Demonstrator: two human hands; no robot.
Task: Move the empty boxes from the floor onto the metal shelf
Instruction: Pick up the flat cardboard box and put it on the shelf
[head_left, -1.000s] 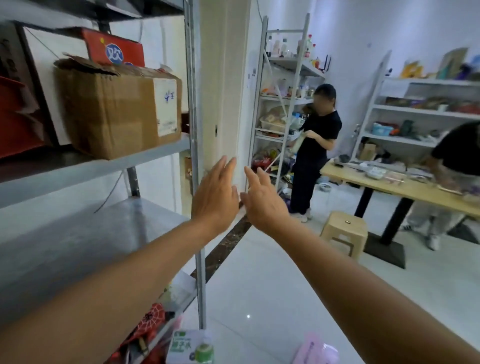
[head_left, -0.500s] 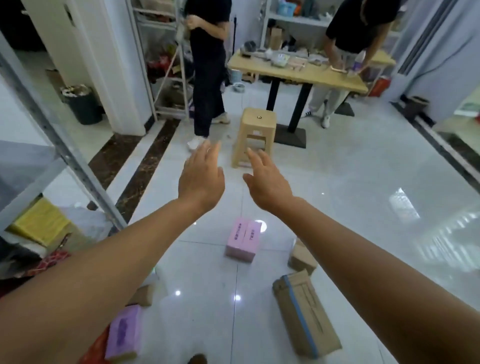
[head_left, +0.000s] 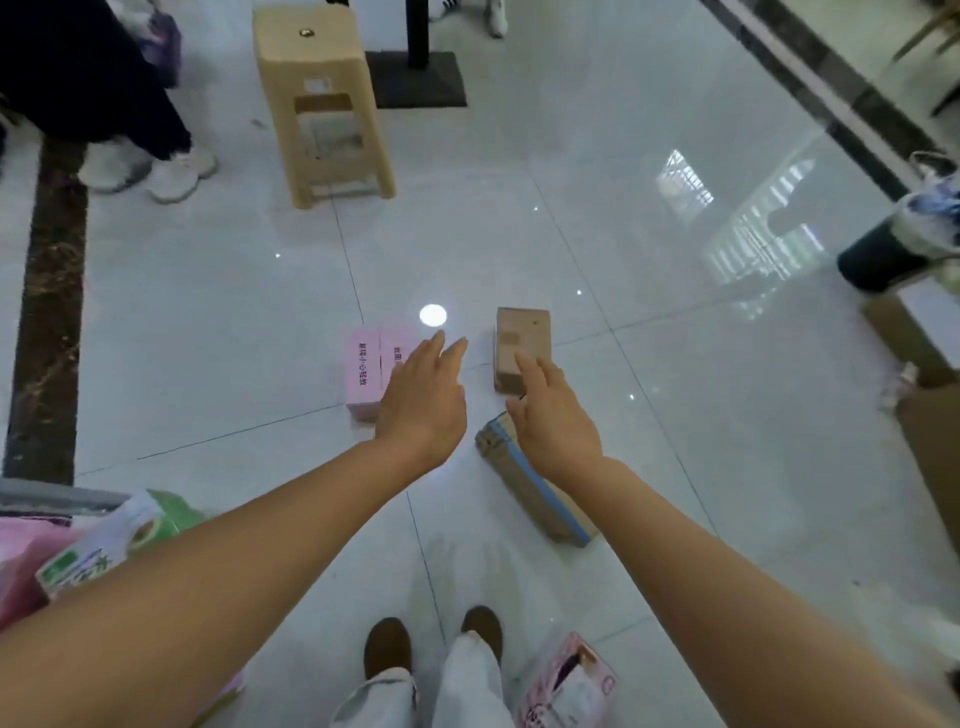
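Glossy white tile floor (head_left: 649, 467), dark border strip (head_left: 49, 322); beige stool (head_left: 322, 98), prob. plastic.

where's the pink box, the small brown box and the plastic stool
pink box (head_left: 370, 370): head view, on its printed top face
small brown box (head_left: 519, 338): head view, on its top face
plastic stool (head_left: 305, 32): head view, on its seat

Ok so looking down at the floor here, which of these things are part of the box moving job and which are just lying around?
Part of the job:
- pink box on the floor
- small brown box
- long brown box with blue tape
- left hand and right hand, both open and empty above the boxes

Just lying about:
- plastic stool
- black bin
- table base
- bystander's shoes
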